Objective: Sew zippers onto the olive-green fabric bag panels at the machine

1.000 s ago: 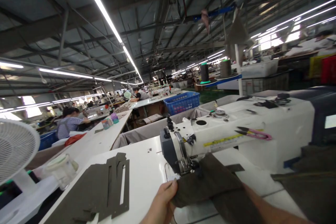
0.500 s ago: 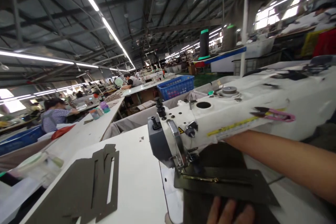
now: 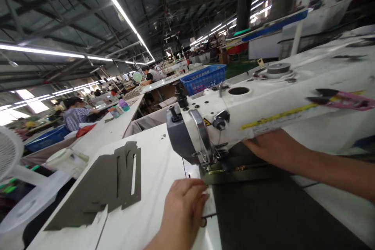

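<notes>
pressing down near the lower middle of the frame, the left hand (image 3: 184,207) lay flat and open, fingers spread on the left edge of the dark fabric (image 3: 272,211), just beside the needle (image 3: 211,161). the right hand (image 3: 271,149) sat under the arm of the sewing machine (image 3: 263,109), right of centre; its fingers seemed to rest loosely on the fabric behind the presser foot, though whether they pinched it could not be told. the fabric itself covered the surface (image 3: 158,172) from the needle down to the lower right corner.

the main risk, as i judged it, was the left fingertips, which were close to the needle; a slip forward could put them under it. uneven pull between the two hands could also skew the seam or bunch the cloth at the foot.

a stack of grey cut pieces (image 3: 108,179) lay at lower left, well apart from the hands. pink snips (image 3: 342,99) rested on top of the machine at right and could be knocked off. a blue basket (image 3: 203,79) stood behind, and a fan (image 3: 8,156) at the left edge. a person in stripes (image 3: 74,114) worked far off at left. nothing blocked the fabric's path.
</notes>
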Available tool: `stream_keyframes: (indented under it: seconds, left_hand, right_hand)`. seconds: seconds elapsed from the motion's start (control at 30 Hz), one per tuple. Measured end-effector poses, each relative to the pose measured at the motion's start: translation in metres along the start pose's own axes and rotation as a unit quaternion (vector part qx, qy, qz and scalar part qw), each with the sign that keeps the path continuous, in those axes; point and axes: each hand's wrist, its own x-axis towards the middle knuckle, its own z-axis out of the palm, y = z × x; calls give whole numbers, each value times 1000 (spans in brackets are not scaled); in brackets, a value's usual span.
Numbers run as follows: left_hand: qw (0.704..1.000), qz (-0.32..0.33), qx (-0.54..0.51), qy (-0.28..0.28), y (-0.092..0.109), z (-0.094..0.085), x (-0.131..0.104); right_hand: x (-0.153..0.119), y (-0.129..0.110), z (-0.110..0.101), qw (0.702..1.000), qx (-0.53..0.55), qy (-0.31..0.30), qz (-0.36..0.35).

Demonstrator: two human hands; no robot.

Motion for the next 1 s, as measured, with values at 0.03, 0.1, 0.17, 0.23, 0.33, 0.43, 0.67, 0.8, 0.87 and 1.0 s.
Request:
stream_keyframes:
  seconds: [0.03,0.1,0.17,0.23,0.33,0.43,0.67,0.8,0.87,1.0]
  left_hand:
    - [999,10,41,2,-6,-3,1]
    - [994,63,79,-31,-13,-1,5]
    - [989,97,90,-69,-14,4,10]
    - [991,63,101,-66,-11,7,15]
    - [992,-28,117,-38,-3,5,20]
    - [990,-55,128,-36,0,6,19]
    - [987,18,152,-37,-4,20,9]
    - [986,25,162,-45,-2,20,8]
    - [984,34,170,-30,-1,19,9]
    - [980,66,189,-9,0,18,11]
  right_hand:
    - [-10,-17,-3,999,7,-18,-26]
    - [-29,-52,-6,993,24,-66,-96]
    - [-42,-82,-3,986,27,-100,-129]
    - [-43,-98,8,987,-11,-115,-108]
    - [-31,-100,27,985,-71,-147,-53]
    - [-24,-92,37,983,-69,-164,-45]
    - [-35,-88,38,984,-42,-110,-130]
    - [-33,-85,38,988,-78,-5,-136]
    - [-32,-82,40,992,-49,-24,-115]
    - [-35,-77,46,992,-6,-81,-98]
